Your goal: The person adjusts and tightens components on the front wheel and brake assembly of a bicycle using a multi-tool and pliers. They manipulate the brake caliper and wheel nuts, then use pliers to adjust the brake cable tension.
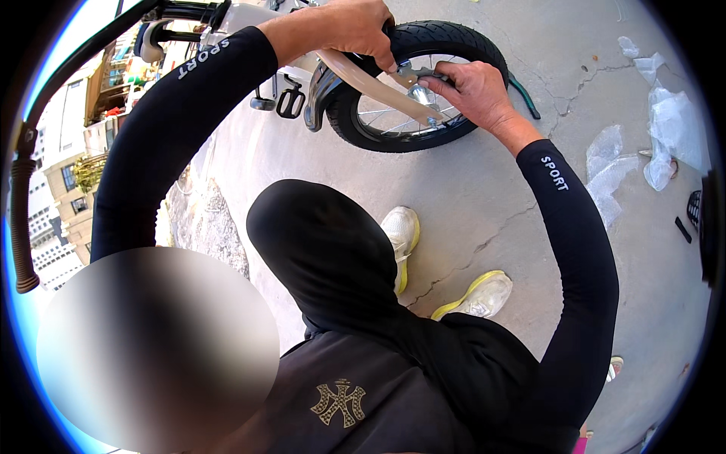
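A bicycle with cream frame tubes stands at the top, its black-tyred wheel turned toward me. My left hand is curled at the top of the wheel, thumb pointing down onto a flat, spanner-like metal tool; whatever lies under its other fingers is hidden. My right hand pinches the other end of that tool between thumb and fingers. Just below sits a silver cylindrical part near the wheel's middle. A cream tube runs across the spokes to a bolt. A black mudguard curves beside the tyre.
A black pedal sticks out left of the wheel. At the far left is a handlebar with a brown grip. Clear plastic wrapping lies on the cracked concrete at right. My shoes are below the wheel; a dark-green strip lies beside it.
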The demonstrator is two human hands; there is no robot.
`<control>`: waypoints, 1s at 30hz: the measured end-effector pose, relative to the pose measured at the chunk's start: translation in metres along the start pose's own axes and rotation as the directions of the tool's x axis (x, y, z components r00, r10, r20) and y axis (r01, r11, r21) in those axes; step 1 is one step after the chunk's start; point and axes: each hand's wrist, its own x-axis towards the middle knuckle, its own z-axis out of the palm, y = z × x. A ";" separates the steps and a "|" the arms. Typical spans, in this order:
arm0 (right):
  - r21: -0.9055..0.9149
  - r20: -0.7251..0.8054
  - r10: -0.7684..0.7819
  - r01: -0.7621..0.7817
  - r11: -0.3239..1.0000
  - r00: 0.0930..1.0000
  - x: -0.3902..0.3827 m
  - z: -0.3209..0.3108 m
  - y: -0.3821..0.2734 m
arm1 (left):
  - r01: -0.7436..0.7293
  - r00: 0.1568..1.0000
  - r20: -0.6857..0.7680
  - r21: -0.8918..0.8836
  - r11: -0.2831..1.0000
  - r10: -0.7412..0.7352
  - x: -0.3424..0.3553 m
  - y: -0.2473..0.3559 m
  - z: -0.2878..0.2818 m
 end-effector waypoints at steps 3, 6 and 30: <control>-0.095 0.147 0.068 -0.054 0.994 0.987 0.002 -0.026 0.002 | -0.137 0.979 -0.159 -0.041 0.990 0.129 -0.002 0.000 0.007; -0.230 0.208 0.185 -0.136 0.964 0.961 -0.012 -0.060 -0.003 | -0.052 0.997 -0.053 -0.007 0.999 0.051 0.000 0.000 0.002; -0.606 0.347 -0.124 0.323 0.727 0.930 0.069 -0.072 -0.079 | -0.149 0.989 0.012 -0.047 0.988 0.150 0.006 -0.009 -0.003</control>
